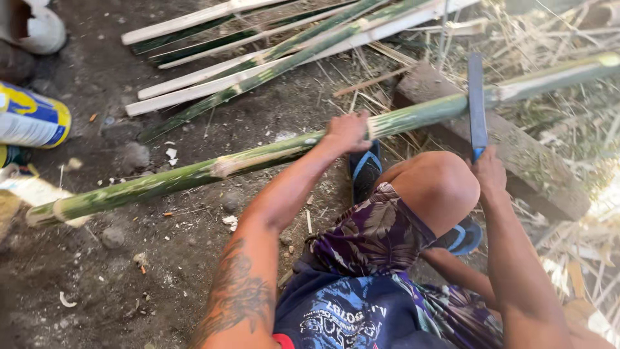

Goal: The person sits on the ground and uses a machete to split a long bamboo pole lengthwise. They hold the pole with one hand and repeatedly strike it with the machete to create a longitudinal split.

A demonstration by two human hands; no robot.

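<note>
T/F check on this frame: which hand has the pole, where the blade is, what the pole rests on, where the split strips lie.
1. The left hand grips the green bamboo pole. True.
2. The right hand is empty. False: it holds a long blade.
3. The blade crosses the pole over the wooden block. True.
4. The split bamboo strips lie on the person's lap. False: they lie on the ground beyond the pole.

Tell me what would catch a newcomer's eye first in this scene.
The long green bamboo pole running across the dirt ground, gripped mid-length by the left hand. Next, the dark blade held upright by the right hand, its edge on the pole where it rests on a wooden block. Split bamboo strips lie beyond.
</note>
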